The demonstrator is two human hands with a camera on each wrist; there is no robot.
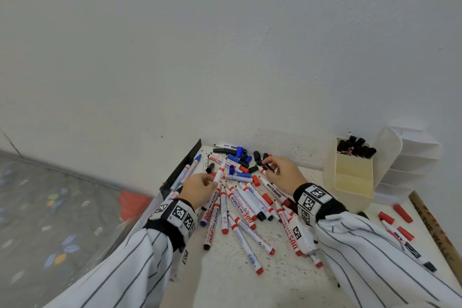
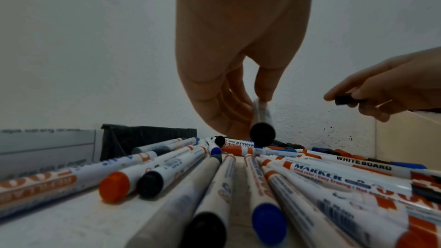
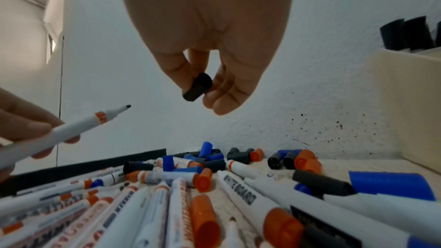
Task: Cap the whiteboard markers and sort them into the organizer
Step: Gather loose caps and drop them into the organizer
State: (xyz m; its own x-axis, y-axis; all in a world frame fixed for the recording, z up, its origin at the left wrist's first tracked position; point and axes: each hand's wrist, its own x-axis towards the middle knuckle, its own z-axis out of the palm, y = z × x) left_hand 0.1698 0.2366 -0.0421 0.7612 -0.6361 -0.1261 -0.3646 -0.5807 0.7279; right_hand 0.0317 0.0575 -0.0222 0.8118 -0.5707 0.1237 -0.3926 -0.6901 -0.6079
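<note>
I see left grip [image 1: 200, 186] clamped on uncapped marker [image 3: 71, 129], tip raised toward right grip [image 1: 282, 170] pinching black cap [image 3: 197, 87], likely for capping.

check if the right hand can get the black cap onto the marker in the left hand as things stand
Probably yes: the right hand pinches the black cap, the left hand holds the marker tip bare, with open air between.

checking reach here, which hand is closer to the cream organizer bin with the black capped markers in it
Right. The right hand, pinching a black cap, hovers over the pile just left of the organizer bin. The left hand, holding an uncapped marker, is farther left.
</note>
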